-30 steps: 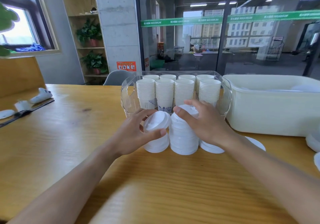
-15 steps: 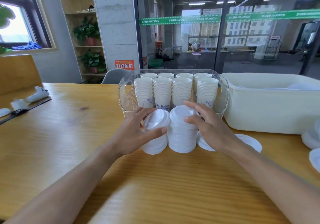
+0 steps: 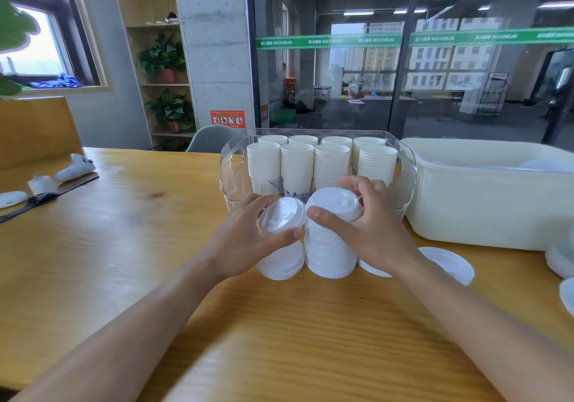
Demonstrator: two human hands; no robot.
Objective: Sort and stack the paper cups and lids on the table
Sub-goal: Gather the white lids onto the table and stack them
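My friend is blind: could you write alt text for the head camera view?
Two hands grip white lids: the left hand holds one lid, the right hand the tall lid stack, before a clear bin of stacked paper cups.

I see a wooden table (image 3: 130,246); on it stand a clear bin (image 3: 231,171) of cup stacks, a cream tub (image 3: 466,212) just right of it, two lid stacks (image 3: 329,255) in front, loose lids (image 3: 450,261) at right; far left, a watch (image 3: 37,199) and small white devices (image 3: 74,168).
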